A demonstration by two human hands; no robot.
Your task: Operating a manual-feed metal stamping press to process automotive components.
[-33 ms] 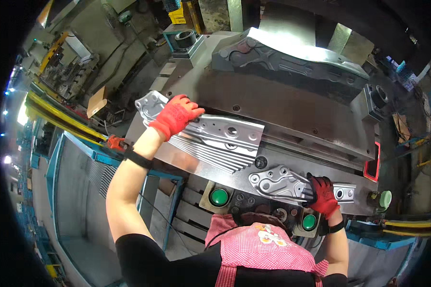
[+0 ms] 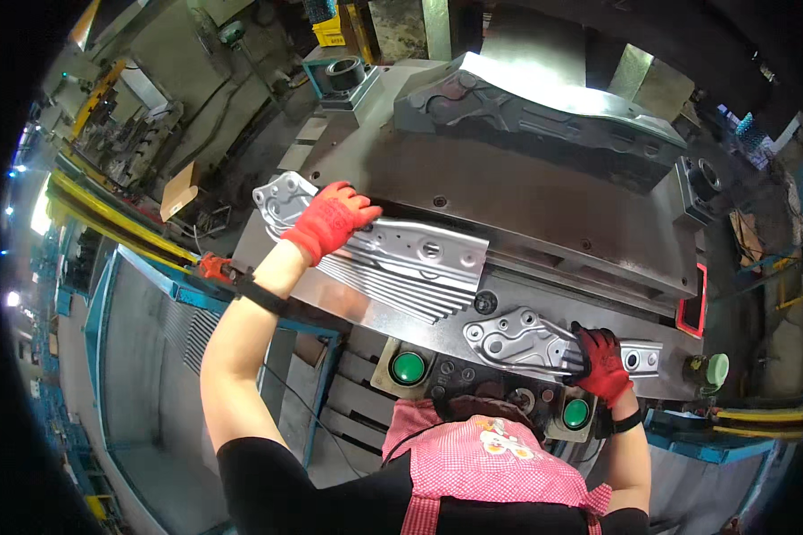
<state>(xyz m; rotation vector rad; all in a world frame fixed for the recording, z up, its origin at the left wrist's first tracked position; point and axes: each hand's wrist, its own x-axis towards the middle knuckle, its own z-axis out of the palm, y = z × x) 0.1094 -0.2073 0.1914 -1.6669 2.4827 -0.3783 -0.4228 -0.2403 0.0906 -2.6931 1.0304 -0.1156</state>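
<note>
My left hand [image 2: 332, 221], in a red glove, is closed over the far edge of a long stamped metal bracket [image 2: 428, 245] with holes and a flared left end. Under that bracket, overlapping edges of several similar parts [image 2: 393, 290] form a fanned stack on the metal ledge. My right hand [image 2: 605, 364], in a red and black glove, grips a second stamped bracket [image 2: 517, 341] across its narrower right part. This bracket lies over the ledge's near edge, its wide end pointing left. My palms and fingers hide the middle of both brackets.
Beyond the ledge stands a heavy press die [image 2: 526, 116] with a contoured block. Two green push buttons [image 2: 408, 367] flank the control panel near my body. A blue-framed bin [image 2: 143, 392] stands at left. A green-capped bottle [image 2: 716, 370] is at the ledge's right end.
My left hand has shifted slightly toward me, and the bracket under it has tilted a little at its right end. My right hand and its bracket look the same.
</note>
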